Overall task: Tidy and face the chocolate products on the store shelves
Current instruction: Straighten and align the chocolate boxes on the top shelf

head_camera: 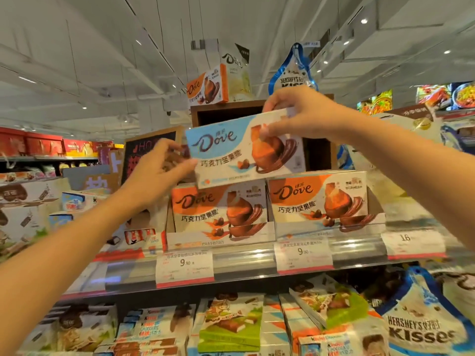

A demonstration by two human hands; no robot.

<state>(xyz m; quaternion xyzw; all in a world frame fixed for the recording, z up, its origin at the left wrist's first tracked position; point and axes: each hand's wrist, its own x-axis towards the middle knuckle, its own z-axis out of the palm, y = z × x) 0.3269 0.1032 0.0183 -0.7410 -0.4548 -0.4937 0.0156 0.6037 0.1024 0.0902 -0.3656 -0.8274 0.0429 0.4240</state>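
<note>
Two open-fronted display cartons sat side by side on the upper shelf (231, 276). The left carton (218, 236) held orange Dove boxes (218, 206) standing upright with their printed faces outward; the right carton (329, 227) held another orange Dove box (318, 196), also facing forward. Price tags (184, 265) reading 9.90 hung on the shelf rail below each carton.

Above those cartons, both hands held a blue-and-white Dove box (241, 150) in the air, in front of a dark wooden crate (226, 113). The left hand (159, 168) pinched the box's lower left edge, thumb on the front and fingers curled behind. The right hand (295, 116) gripped the upper right corner, fingers over the top edge and thumb pressed on the printed face. The hands were well apart, one at each end of the box.

The box's long axis ran roughly left to right, tilted so the right end sat higher than the left. Its printed front faced the camera, logo reading upright.

On top of the crate stood a further orange Dove box (207, 86), a pale Dove bag (237, 73) and a blue Hershey's Kisses bag (293, 73). The lower shelf held green chocolate packs (228, 327), Kinder boxes (151, 327) and another Hershey's Kisses bag (421, 330).
</note>
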